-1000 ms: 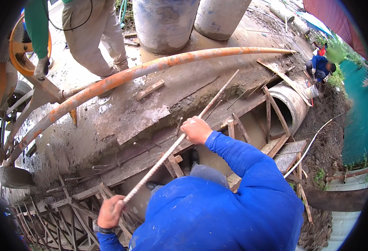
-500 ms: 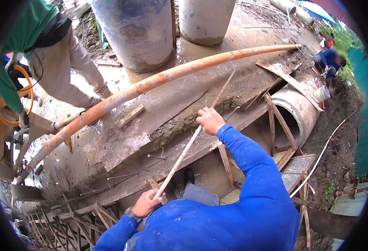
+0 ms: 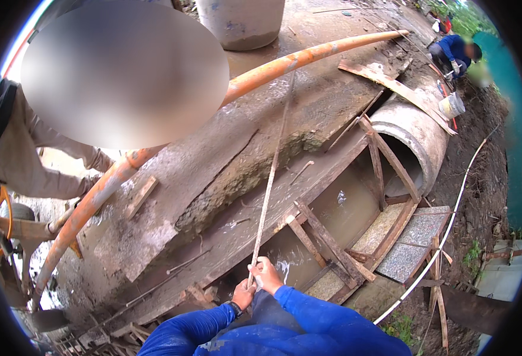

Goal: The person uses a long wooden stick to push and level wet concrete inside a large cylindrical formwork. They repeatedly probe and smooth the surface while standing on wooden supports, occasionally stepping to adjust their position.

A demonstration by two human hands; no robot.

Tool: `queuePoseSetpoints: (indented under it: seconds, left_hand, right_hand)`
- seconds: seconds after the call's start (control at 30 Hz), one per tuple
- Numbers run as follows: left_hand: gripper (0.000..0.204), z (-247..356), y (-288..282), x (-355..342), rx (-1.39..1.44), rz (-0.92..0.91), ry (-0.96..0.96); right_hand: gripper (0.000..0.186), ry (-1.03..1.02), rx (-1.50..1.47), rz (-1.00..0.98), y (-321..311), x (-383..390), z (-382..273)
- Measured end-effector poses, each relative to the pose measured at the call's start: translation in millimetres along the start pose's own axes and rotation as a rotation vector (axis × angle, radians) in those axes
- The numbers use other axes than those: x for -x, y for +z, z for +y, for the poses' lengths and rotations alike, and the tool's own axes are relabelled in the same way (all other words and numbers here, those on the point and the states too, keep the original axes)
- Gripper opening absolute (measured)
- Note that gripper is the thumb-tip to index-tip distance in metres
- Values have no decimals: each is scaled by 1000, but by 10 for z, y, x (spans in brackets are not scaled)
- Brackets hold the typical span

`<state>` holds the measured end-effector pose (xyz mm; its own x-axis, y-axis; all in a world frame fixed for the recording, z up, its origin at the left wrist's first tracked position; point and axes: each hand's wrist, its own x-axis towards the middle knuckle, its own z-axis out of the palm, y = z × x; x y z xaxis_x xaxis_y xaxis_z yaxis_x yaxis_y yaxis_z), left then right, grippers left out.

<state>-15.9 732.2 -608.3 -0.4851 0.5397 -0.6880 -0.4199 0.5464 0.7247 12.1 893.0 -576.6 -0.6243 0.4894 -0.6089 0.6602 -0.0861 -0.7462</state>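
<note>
Left worker [image 3: 26,157]: upper body blurred out. Tube [image 3: 308,57]: middle under same blur. Drum [image 3: 243,24]: top cut off. Rod [image 3: 271,178]: lower end hidden in hands [image 3: 265,276].

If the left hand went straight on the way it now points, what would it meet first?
Most likely the bare right hand, just up and right of the left hand at the long, thin, pale rod; whether the hands touch is unclear.

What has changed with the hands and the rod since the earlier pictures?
The right hand has come back down the rod, close beside the left hand; the rod now points more straight ahead. Both hands still hold it; the concrete pipe lies as before.
</note>
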Motion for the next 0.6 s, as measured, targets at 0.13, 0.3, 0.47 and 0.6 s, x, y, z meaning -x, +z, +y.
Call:
queuePoseSetpoints:
  seconds: [0.13,0.3,0.47,0.6]
  left_hand:
    - [26,-12,204,-673,-318,224,309]
    - [54,693,162,-1432,-166,45,63]
    - [75,684,-134,-1237,-449,11,169]
    - [67,355,-444,-856,-395,-127,43]
  right_hand:
    - [34,-133,116,269,84,-715,61]
    - [26,-221,-12,151,-317,-1824,16]
    - [27,-197,-431,30,-239,-2678,178]
    - [33,-180,-471,10,-249,-3090,61]
